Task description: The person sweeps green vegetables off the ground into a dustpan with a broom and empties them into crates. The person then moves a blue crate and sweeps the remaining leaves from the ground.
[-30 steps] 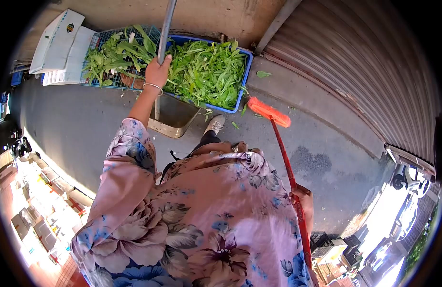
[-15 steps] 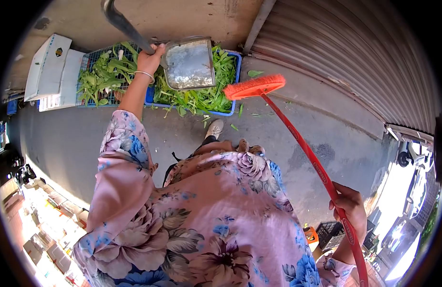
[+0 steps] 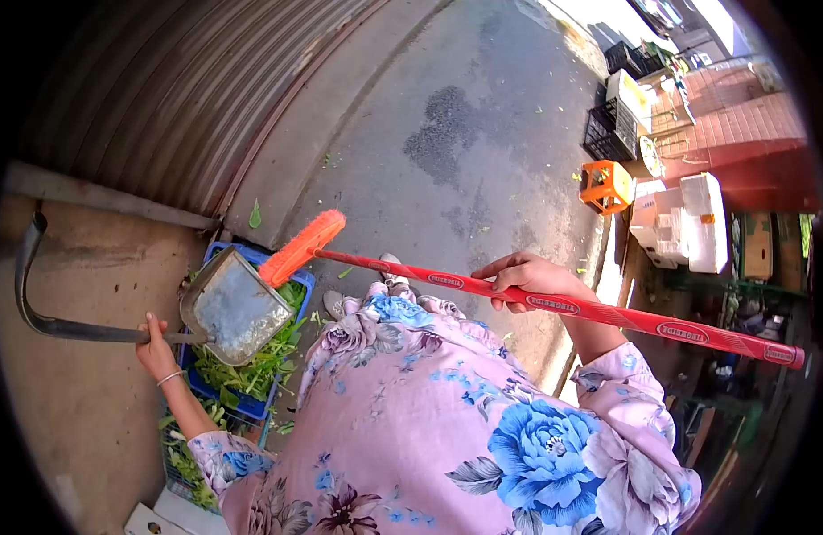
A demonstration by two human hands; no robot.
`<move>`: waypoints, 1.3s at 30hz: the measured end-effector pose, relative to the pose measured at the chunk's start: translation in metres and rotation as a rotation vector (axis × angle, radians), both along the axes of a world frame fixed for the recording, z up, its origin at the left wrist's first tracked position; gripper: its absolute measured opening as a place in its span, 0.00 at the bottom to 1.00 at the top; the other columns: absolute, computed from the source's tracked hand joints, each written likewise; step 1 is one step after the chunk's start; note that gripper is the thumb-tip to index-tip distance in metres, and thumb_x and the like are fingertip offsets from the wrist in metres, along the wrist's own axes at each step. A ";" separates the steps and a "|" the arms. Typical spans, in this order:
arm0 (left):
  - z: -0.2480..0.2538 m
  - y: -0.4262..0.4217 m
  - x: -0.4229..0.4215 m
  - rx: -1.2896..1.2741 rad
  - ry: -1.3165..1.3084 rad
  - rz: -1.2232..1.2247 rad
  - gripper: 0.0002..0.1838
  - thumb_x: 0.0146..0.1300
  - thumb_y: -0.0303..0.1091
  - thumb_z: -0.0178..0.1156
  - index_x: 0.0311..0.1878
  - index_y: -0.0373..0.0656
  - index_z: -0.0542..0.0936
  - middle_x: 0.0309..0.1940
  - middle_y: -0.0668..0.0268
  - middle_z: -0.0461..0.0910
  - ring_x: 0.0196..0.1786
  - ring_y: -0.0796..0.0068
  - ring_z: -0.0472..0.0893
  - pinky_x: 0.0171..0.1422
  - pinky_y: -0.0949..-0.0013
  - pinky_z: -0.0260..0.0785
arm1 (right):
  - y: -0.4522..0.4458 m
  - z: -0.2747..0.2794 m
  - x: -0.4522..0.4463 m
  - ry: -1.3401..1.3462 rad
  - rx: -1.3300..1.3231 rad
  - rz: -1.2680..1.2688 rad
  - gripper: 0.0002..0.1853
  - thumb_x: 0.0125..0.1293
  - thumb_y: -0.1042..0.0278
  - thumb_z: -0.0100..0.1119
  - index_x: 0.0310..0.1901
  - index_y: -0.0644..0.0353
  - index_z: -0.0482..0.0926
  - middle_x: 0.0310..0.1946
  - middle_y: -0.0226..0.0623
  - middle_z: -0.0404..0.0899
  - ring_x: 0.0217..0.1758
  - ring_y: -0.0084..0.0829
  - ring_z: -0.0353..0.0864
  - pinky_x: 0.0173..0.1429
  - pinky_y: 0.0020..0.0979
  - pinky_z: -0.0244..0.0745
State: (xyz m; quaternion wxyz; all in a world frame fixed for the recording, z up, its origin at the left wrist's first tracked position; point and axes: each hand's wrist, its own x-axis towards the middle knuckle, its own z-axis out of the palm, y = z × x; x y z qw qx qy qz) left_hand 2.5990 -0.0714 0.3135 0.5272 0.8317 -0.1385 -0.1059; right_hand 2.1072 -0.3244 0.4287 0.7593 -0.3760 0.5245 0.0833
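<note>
My left hand [image 3: 156, 349] is closed around the dark handle of a metal dustpan [image 3: 238, 308], whose pan is over a blue crate [image 3: 305, 283] filled with green leaves [image 3: 236, 373]. A red-handled broom [image 3: 554, 305] with an orange bristle head [image 3: 303, 247] crosses in front of me. Its handle lies in my right hand [image 3: 527, 278], with the fingers partly extended along it. The broom head is beside the dustpan's near rim; I cannot tell whether they touch. The crate's far side is partly hidden behind the pan.
A second crate of leaves [image 3: 181, 468] and white boxes [image 3: 162, 522] stand at lower left. A ribbed shutter [image 3: 189, 98] borders the pavement. On the right are an orange crate [image 3: 606, 187], black crates [image 3: 611, 129] and white foam boxes [image 3: 701, 223]. Scattered leaves [image 3: 255, 214] lie on the ground.
My view has turned right, toward the pavement and the crates along it. The broom has swung from a steep slant to nearly level, its head now close to the dustpan. Both tools remain held.
</note>
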 end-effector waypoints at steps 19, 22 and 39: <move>-0.044 -0.321 -0.052 -0.028 0.131 -1.017 0.18 0.58 0.38 0.52 0.15 0.41 0.65 0.19 0.67 0.71 0.27 0.82 0.67 0.37 0.76 0.60 | 0.181 -0.030 -0.097 -0.099 0.057 -1.250 0.25 0.53 0.75 0.46 0.55 0.60 0.58 0.26 0.33 0.72 0.16 0.16 0.68 0.14 0.15 0.61; -0.048 -0.352 -0.063 0.032 0.120 -1.050 0.17 0.58 0.37 0.52 0.16 0.40 0.66 0.20 0.66 0.72 0.28 0.82 0.67 0.39 0.76 0.61 | 0.203 -0.022 -0.113 -0.266 0.184 -1.474 0.18 0.55 0.74 0.46 0.49 0.59 0.60 0.28 0.33 0.69 0.17 0.15 0.64 0.14 0.15 0.62; -0.002 -0.498 -0.376 0.307 0.471 -1.416 0.16 0.56 0.47 0.51 0.20 0.47 0.68 0.24 0.70 0.74 0.22 0.86 0.67 0.21 0.81 0.58 | 0.357 -0.036 -0.145 0.033 0.330 -2.281 0.09 0.55 0.69 0.47 0.36 0.64 0.66 0.21 0.33 0.72 0.16 0.20 0.68 0.16 0.18 0.65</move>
